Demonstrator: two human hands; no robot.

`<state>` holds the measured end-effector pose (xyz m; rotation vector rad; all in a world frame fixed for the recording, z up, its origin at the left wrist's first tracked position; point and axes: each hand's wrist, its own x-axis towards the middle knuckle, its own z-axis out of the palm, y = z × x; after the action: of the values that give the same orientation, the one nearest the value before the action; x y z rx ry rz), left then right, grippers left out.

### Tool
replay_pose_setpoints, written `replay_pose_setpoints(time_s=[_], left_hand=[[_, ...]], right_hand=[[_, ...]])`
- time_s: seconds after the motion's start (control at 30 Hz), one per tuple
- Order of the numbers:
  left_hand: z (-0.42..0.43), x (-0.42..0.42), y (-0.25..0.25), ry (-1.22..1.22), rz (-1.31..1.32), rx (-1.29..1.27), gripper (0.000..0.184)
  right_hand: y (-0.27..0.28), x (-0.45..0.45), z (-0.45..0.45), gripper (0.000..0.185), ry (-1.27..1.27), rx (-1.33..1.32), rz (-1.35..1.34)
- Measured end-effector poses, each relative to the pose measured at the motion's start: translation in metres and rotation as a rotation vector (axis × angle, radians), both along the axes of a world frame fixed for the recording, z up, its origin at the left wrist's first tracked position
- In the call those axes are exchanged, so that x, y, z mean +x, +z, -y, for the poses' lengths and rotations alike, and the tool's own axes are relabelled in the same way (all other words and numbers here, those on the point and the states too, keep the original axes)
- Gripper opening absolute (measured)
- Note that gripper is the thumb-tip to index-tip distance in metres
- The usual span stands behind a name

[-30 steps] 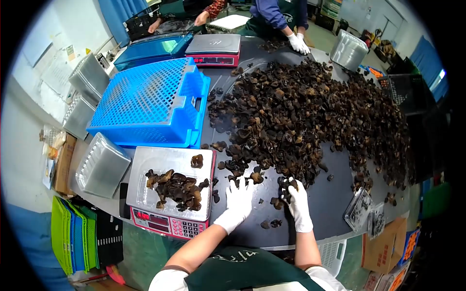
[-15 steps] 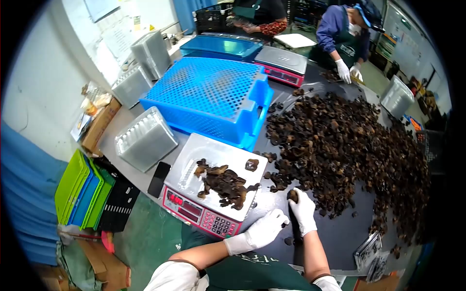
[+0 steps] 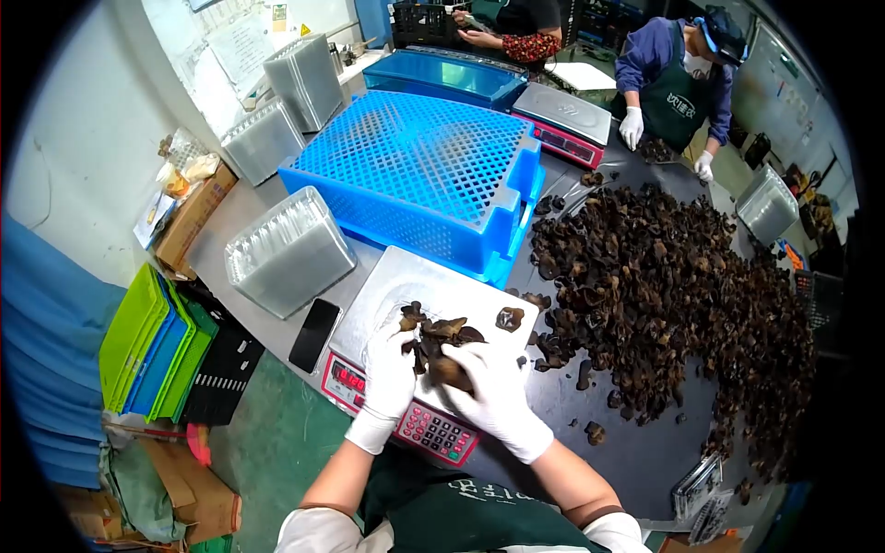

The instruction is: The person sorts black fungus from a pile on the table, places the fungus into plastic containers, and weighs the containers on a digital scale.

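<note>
Fungus clump (image 3: 446,328) on scale (image 3: 406,268), between hands, just ahead. Right hand (image 3: 493,392) grips brown piece (image 3: 448,373); left hand (image 3: 389,380) at clump's left edge, grip unclear. Main fungus pile (image 3: 645,276) lies rightward, nearer right hand.

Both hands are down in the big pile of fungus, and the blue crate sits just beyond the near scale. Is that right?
Not quite: the head view shows the left hand and right hand at the fungus on the near scale, not in the big pile. The blue crate does sit just beyond it.
</note>
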<state>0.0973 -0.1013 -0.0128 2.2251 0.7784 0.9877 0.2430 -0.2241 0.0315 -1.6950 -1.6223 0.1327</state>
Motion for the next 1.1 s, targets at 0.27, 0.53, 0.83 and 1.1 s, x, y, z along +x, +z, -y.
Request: replay_pose_setpoints(time_s=[0.27, 0.53, 0.83, 1.1], left_hand=[[0.0, -0.015, -0.008, 0.012, 0.233, -0.215, 0.07], [-0.046, -0.056, 0.01, 0.221, 0.157, -0.161, 0.048], [-0.047, 0.012, 0.054, -0.298, -0.16, 0.096, 0.033], [-0.034, 0.039, 0.013, -0.481, -0.244, 0.191, 0.029]], right_hand=[[0.021, 0.01, -0.016, 0.074, 0.119, -0.137, -0.008], [-0.033, 0.094, -0.016, 0.035, -0.294, -0.158, -0.157], [-0.057, 0.113, -0.034, 0.021, -0.318, -0.171, -0.08], [-0.055, 0.118, -0.029, 0.008, -0.271, -0.224, 0.02]])
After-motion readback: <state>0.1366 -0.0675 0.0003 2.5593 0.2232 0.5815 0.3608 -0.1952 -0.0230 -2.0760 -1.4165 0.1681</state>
